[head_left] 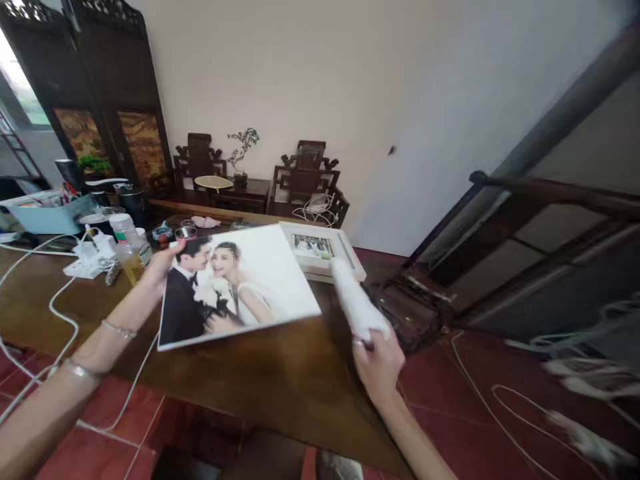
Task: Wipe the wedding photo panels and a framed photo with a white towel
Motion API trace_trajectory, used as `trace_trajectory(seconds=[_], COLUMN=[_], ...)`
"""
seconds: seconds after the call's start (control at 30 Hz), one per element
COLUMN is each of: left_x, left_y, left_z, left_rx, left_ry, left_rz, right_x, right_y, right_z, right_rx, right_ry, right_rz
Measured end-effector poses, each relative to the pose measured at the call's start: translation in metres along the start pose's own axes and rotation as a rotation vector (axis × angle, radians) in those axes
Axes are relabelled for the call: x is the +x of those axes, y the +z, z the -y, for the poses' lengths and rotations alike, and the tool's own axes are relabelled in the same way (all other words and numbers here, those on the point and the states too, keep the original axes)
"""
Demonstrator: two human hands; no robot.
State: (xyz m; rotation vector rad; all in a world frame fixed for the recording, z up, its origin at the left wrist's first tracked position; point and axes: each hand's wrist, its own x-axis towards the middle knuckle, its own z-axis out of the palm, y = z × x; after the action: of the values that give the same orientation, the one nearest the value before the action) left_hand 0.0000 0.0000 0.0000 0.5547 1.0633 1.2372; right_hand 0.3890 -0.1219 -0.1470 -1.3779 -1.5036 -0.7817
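Here's the left hand point(163, 263), closed on the photo panel point(273, 280) at its upper-left corner, the couple's picture facing up at a slant above the desk point(280, 393). Over by the desk's right edge, the right hand point(379, 363) grips the lower end of a white object point(353, 297), too blurred to identify; its upper end overlaps a white frame point(345, 248) at the far right corner, and whether they touch I can't tell. Look left: a bottle point(131, 250) stands just beyond the left wrist, a white power strip point(93, 257) beside it, and a pale-blue organizer point(47, 219) sits towards the far edge.
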Motion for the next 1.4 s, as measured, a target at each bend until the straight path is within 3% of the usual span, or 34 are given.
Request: trace_trajectory(seconds=[0.1,0.17,0.37,0.53,0.8,0.9,1.0,1.13,1.23,1.4], left_x=[-0.004,0.002,0.043,0.060,0.064,0.062,0.062,0.060,0.047,0.011], left_y=[0.003,0.004,0.001,0.009,0.030,0.028,0.022,0.014,0.005,-0.018], left_z=[0.033,0.053,0.091,0.102,0.108,0.107,0.104,0.106,0.117,0.136], left_rx=[0.054,0.110,0.261,0.353,0.594,0.675,0.903,1.215,1.329,1.363], left_ry=[-0.115,-0.085,-0.051,-0.026,0.085,0.122,0.242,0.555,0.761,0.803], left_rz=[0.042,0.029,0.081,0.064,0.045,0.156,0.312,0.159,0.114,0.275], right_x=[-0.002,-0.003,0.000,0.008,0.011,0.008,0.004,0.001,0.000,0.000], right_y=[-0.002,-0.002,-0.002,-0.004,-0.004,0.000,0.004,0.009,0.010,0.009], right_z=[-0.004,-0.001,0.025,0.035,0.040,0.038,0.036,0.036,0.037,0.035], right_rx=[-0.005,0.039,0.270,0.455,0.474,0.484,0.486,0.500,0.509,0.519], right_ry=[0.006,-0.013,-0.149,-0.305,-0.432,-0.417,-0.374,-0.322,-0.304,-0.332], right_rz=[-0.115,-0.148,-0.059,0.155,0.376,0.442,0.467,0.460,0.471,0.513])
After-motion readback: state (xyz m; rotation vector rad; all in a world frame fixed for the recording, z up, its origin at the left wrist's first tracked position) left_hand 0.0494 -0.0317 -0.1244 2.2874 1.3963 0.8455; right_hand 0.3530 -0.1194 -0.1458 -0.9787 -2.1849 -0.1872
